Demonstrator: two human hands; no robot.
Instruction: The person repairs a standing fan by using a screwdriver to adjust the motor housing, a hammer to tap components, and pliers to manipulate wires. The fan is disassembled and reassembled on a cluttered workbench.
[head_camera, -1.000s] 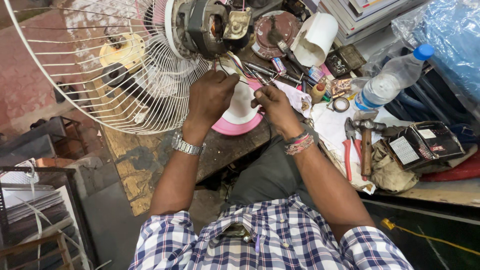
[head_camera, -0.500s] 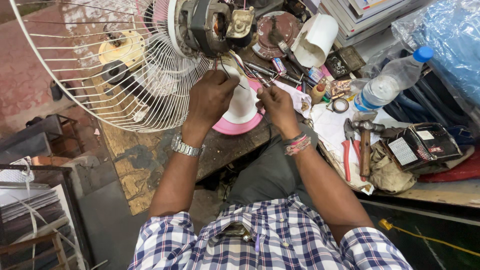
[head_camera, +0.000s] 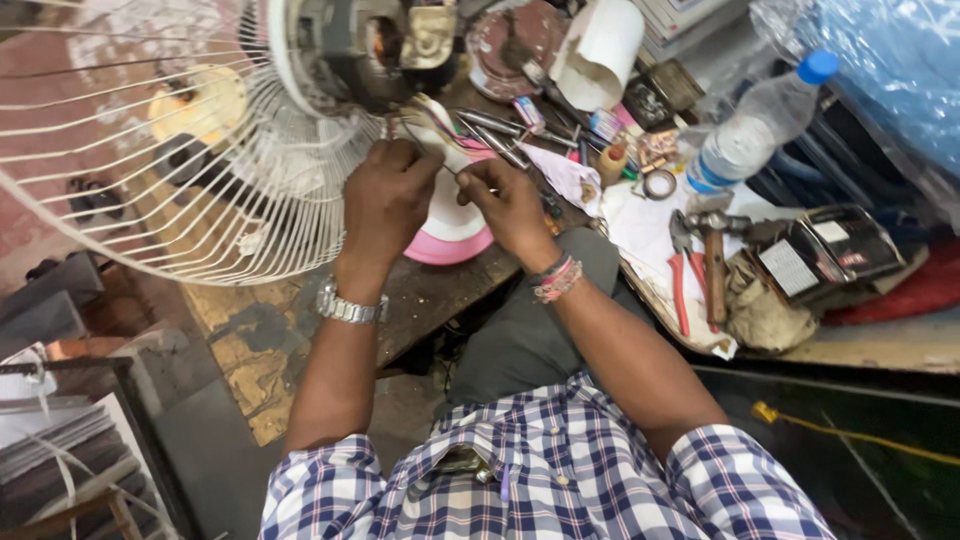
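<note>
Even, soft overhead light, moderately bright; bench (head_camera: 450, 290) midtones clear. Glare on white fan guard (head_camera: 150, 150) at 10 o'clock, slightly washed out. Floor at 7 and 4 o'clock dim. Mild wide-angle stretch at edges. Slight motion softness on wires (head_camera: 440, 120).

Fan guard (head_camera: 150, 180) blocks left; tool clutter (head_camera: 600, 140) crowds right.
</note>
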